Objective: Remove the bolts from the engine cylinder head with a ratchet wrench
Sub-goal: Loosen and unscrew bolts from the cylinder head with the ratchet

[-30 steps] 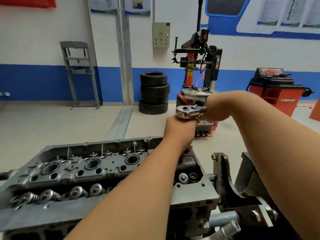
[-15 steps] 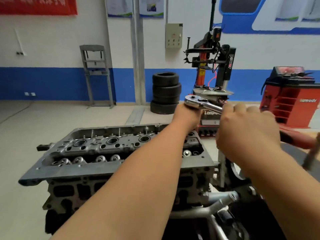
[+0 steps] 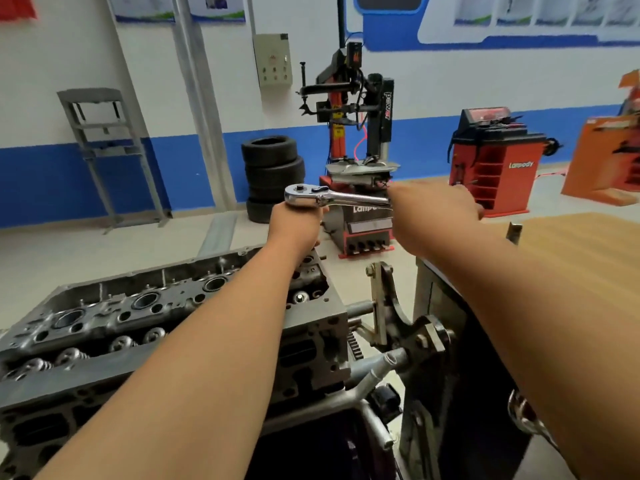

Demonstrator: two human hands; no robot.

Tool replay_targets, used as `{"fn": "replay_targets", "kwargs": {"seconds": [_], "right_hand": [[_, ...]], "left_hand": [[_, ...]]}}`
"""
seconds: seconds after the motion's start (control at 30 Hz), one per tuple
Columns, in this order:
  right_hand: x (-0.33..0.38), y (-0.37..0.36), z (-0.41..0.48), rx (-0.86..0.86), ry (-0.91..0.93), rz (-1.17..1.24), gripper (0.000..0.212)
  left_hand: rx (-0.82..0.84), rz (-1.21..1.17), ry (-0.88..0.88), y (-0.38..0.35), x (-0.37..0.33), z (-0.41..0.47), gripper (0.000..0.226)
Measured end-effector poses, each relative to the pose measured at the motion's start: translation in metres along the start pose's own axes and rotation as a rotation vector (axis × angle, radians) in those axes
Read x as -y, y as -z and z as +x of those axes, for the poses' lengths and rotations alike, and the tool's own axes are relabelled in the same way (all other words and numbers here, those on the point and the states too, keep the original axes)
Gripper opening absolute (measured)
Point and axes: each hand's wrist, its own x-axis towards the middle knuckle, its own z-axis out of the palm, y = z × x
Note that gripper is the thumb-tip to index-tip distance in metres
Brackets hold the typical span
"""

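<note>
The ratchet wrench (image 3: 313, 196) is polished chrome, with a rounded head and a slim smooth handle that runs level to the right. It sits above the far right end of the cylinder head (image 3: 138, 306). The left hand (image 3: 294, 225) is curled into a fist directly beneath the wrench's head, gripping the part that drops from it; that part and any bolt below are hidden. The right hand (image 3: 429, 216), motion-blurred, is wrapped around the handle's outer end. The cylinder head is dull grey cast metal, a long rough block with round bores along the top and a row of coiled valve springs on its near side. It is bolted to a steel stand (image 3: 398, 327) on its right. A stack of black rubber tyres (image 3: 273, 174) stands by the wall.
</note>
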Motion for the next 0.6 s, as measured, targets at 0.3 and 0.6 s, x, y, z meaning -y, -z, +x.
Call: {"fn": "replay_targets", "kwargs": {"seconds": [0.3, 0.6], "right_hand": [[0.031, -0.034, 0.129, 0.03, -0.039, 0.069, 0.032], [0.027, -0.028, 0.113, 0.028, -0.096, 0.007, 0.037]], "left_hand": [[0.067, -0.132, 0.1, 0.0, 0.004, 0.008, 0.01], [0.099, -0.088, 0.05, 0.0, 0.007, 0.015, 0.011]]}}
